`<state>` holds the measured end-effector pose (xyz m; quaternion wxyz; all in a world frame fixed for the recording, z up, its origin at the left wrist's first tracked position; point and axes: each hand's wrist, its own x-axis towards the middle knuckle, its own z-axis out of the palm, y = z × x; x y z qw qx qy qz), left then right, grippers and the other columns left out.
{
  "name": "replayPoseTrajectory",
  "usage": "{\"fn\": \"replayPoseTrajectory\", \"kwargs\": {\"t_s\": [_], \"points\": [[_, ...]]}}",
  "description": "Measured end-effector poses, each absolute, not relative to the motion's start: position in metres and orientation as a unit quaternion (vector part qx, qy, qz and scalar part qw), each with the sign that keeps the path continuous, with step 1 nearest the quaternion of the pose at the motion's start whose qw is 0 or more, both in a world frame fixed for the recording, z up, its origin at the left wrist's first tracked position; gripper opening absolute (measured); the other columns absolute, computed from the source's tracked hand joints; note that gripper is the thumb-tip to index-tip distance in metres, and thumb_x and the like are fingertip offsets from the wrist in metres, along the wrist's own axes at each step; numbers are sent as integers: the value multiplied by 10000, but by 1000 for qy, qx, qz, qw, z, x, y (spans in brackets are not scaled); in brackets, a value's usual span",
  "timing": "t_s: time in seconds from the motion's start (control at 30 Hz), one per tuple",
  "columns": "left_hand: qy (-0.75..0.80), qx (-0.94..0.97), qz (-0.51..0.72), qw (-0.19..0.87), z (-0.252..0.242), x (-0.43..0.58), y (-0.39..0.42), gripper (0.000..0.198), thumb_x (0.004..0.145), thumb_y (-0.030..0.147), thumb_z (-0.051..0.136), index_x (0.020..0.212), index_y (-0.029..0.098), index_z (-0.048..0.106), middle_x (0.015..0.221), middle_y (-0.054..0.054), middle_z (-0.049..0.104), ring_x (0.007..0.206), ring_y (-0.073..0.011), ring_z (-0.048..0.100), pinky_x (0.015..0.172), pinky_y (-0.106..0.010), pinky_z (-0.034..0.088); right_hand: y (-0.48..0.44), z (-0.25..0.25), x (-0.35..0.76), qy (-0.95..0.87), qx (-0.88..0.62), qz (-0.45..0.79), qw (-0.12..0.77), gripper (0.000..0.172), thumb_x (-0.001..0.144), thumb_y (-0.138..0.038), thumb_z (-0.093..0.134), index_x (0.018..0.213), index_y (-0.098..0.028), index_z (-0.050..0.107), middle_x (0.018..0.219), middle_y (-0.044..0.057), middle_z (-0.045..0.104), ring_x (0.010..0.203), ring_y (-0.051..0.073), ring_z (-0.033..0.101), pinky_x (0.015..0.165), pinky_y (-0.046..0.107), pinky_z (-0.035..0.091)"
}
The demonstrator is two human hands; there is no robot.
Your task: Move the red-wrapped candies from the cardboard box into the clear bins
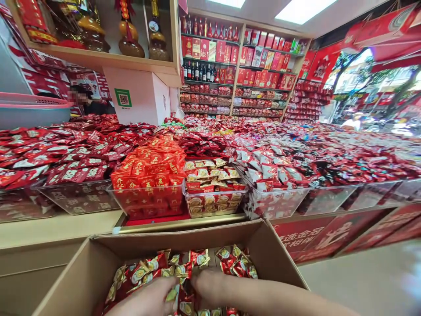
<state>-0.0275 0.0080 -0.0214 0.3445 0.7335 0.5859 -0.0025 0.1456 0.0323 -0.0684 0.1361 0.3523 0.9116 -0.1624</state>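
Open cardboard box (82, 272) sits below the tabletop (49, 228), part full of red-gold snack packets (144, 270). Left hand (148, 302) is low in the box, grip pinching a gold packet (173, 293). Right hand (210, 285) is just beside it, fingers buried in the pile; can't tell its grip. Clear bin (213, 202) above holds similar packets.

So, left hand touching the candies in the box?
Touching. Head view shows left hand lying on the wrapped candies inside the cardboard box, no gap.

Matt cardboard box (272, 259), glossy foil packets (235, 263)
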Motion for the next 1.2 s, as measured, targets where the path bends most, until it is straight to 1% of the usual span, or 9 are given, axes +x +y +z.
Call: {"fn": "replayPoseTrajectory", "kwargs": {"t_s": [0.07,0.17,0.33,0.43,0.63,0.83,1.0,1.1,1.2], "points": [[580,724,39,371,-16,-25,14,488,654,288,509,1117,133,495,1148,-133,550,1036,-254,500,877,-353,366,38,-50,145,898,389,-198,62,363,544,-369,613,835,-163,542,747,67,604,661,214,551,568,318,432],[534,699,112,462,-1,-15,18,482,742,317,436,1188,140,387,1109,-78,581,964,-173,548,785,-250,432,42,-18,150,838,431,-313,-121,480,455,-390,686,845,-187,492,729,12,574,616,149,501,500,242,386],[437,567,311,624,30,0,12,354,739,265,530,1073,155,494,896,-49,666,778,-168,600,702,-281,456,42,17,167,683,351,-567,-299,436,508,-320,697,862,-175,489,790,-2,541,693,102,485,613,228,393],[464,539,324,624,41,2,7,347,747,293,527,1074,182,498,788,-23,678,693,-152,608,641,-270,465,41,22,172,559,330,-687,-327,338,544,-283,690,798,-147,515,714,-8,545,630,79,491,612,231,390],[462,524,379,607,43,1,5,310,744,254,541,1044,176,521,711,2,683,619,-117,614,577,-200,462,39,23,168,441,321,-758,-358,268,573,-257,684,760,-147,528,663,-20,555,558,56,486,534,195,364],[468,504,428,587,35,1,6,238,715,284,573,939,205,578,823,-4,679,706,-149,615,630,-238,487,40,29,169,602,323,-609,-402,195,633,-299,633,741,-143,588,732,20,599,669,106,521,654,260,420],[463,617,503,389,42,2,-1,133,686,206,593,798,248,652,943,-5,629,909,-180,551,795,-271,455,33,40,170,520,309,-663,-441,280,622,-296,646,852,-171,549,894,30,563,819,127,527,735,278,431],[436,710,469,293,45,1,-8,190,714,154,542,808,282,646,1042,-11,570,976,-190,513,808,-290,449,30,44,171,399,298,-771,-397,349,654,-312,616,941,-169,478,806,21,560,677,106,548,607,263,455],[434,745,427,271,45,1,-11,209,730,132,486,767,265,643,1210,-12,453,1075,-206,449,867,-299,410,32,45,173,382,288,-785,-394,418,595,-223,669,946,-153,453,744,11,573,573,81,533,533,223,435]]}}
